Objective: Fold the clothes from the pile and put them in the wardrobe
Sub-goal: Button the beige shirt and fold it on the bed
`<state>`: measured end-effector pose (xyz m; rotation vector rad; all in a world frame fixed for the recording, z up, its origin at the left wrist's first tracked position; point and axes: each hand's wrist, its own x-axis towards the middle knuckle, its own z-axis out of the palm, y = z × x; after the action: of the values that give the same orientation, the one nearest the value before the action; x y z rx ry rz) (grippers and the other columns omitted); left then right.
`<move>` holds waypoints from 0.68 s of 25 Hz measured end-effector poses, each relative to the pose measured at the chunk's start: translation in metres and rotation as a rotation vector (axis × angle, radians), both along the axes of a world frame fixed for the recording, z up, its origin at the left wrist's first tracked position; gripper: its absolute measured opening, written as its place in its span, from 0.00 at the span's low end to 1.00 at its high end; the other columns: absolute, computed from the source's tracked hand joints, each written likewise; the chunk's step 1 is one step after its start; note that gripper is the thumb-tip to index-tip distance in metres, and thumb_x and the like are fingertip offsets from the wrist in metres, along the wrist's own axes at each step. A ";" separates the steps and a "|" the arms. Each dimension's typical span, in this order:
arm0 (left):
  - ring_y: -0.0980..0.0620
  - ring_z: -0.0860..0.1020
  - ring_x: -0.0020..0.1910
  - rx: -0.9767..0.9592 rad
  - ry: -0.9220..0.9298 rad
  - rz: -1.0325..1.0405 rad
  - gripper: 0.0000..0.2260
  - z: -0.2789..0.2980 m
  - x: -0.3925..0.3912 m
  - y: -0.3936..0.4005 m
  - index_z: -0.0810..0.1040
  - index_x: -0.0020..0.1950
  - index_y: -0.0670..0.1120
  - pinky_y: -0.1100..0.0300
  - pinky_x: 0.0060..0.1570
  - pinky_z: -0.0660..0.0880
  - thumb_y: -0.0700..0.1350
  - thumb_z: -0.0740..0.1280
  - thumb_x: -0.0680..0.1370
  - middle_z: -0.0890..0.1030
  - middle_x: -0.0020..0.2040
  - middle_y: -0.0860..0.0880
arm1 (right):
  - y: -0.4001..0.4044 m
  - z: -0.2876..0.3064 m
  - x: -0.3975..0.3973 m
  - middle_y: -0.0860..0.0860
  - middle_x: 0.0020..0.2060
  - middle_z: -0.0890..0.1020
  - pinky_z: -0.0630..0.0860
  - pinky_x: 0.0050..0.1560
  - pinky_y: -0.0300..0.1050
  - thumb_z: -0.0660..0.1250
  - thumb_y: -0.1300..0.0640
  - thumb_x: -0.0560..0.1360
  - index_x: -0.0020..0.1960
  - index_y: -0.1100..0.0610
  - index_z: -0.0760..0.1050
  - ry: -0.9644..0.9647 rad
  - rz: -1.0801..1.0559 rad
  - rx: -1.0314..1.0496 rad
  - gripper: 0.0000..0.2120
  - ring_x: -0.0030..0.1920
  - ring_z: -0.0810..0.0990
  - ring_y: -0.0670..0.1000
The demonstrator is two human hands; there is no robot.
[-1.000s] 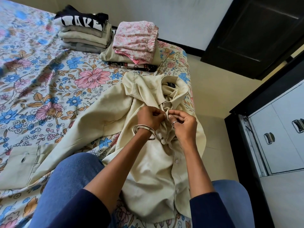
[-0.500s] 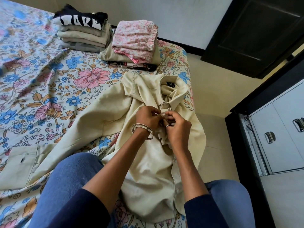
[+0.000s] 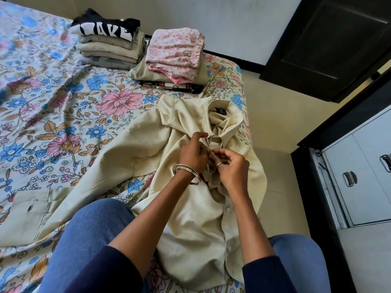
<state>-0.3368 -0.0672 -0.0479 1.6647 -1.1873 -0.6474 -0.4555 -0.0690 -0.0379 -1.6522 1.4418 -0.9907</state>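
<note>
From my head camera, the cream shirt [image 3: 190, 208] lies front up across the bed [image 3: 63, 115], its collar toward the upper right of the frame and one sleeve trailing to the lower left. In the centre my left hand [image 3: 193, 154] and right hand [image 3: 231, 169] meet at the placket just below the collar, both pinching the cloth with curled fingertips; I judge I am fastening a button there, though the button itself is hidden under my fingers. To do it well I should hold the buttonhole edge taut with one hand, push the button through with the other, then line up both front edges before smoothing the body flat for folding. Two folded stacks [image 3: 110, 45] wait at the top of the frame. The wardrobe [image 3: 359, 176] stands at the right edge.
</note>
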 end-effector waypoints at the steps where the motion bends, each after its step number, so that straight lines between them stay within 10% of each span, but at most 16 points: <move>1: 0.53 0.75 0.30 -0.013 -0.036 -0.016 0.20 0.000 0.000 0.000 0.74 0.62 0.43 0.57 0.36 0.73 0.30 0.62 0.72 0.75 0.28 0.56 | -0.001 0.000 0.000 0.51 0.39 0.86 0.81 0.45 0.44 0.74 0.59 0.73 0.51 0.58 0.84 0.054 0.026 -0.029 0.07 0.40 0.84 0.46; 10: 0.43 0.80 0.44 -0.029 -0.143 -0.117 0.15 0.004 0.000 0.000 0.76 0.61 0.46 0.51 0.44 0.74 0.36 0.62 0.76 0.83 0.41 0.46 | -0.005 0.002 -0.001 0.53 0.31 0.81 0.68 0.34 0.41 0.66 0.58 0.78 0.42 0.61 0.81 0.247 -0.006 -0.162 0.10 0.31 0.75 0.52; 13: 0.43 0.78 0.51 -0.026 -0.188 0.025 0.12 0.002 0.017 -0.003 0.76 0.60 0.45 0.53 0.51 0.72 0.40 0.66 0.76 0.82 0.49 0.45 | -0.013 -0.001 -0.003 0.53 0.43 0.84 0.70 0.41 0.32 0.65 0.58 0.79 0.55 0.61 0.81 0.079 -0.195 -0.183 0.09 0.41 0.80 0.50; 17: 0.40 0.64 0.70 0.141 -0.457 0.355 0.23 0.006 0.053 -0.007 0.69 0.70 0.48 0.46 0.64 0.66 0.43 0.66 0.76 0.65 0.72 0.43 | -0.050 -0.026 -0.017 0.60 0.62 0.78 0.73 0.62 0.52 0.65 0.62 0.78 0.69 0.63 0.71 0.145 -0.254 -0.162 0.20 0.61 0.77 0.61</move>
<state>-0.2838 -0.0738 -0.0422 2.1523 -1.1284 -0.1304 -0.4720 -0.1188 -0.0639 -1.7142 1.7404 -1.1734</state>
